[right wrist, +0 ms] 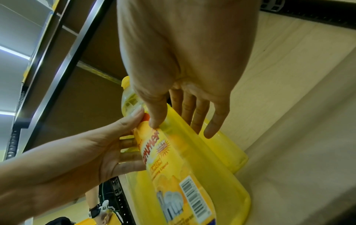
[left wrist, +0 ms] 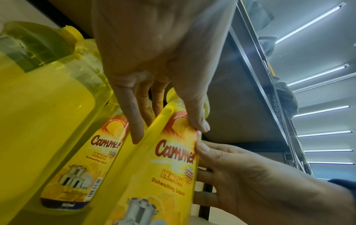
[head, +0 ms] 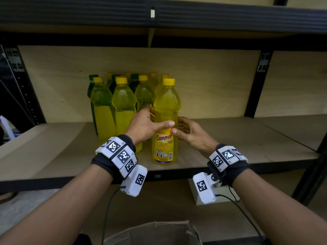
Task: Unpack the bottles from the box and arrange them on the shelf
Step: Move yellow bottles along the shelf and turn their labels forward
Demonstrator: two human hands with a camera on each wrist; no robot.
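Observation:
A yellow Cammer lemon dish-liquid bottle with a yellow cap stands upright near the front edge of the wooden shelf. My left hand holds its left side, thumb across the label and fingers behind. My right hand holds its right side, thumb on the label. In the left wrist view my left hand has its fingers between this bottle and its neighbour. The right wrist view shows my right hand around the bottle. The open cardboard box lies below.
Several yellow-capped bottles stand grouped behind and to the left, with dark green-capped ones at the back. A black beam of the upper shelf runs overhead. Black uprights frame the bay. A white block sits beneath the shelf.

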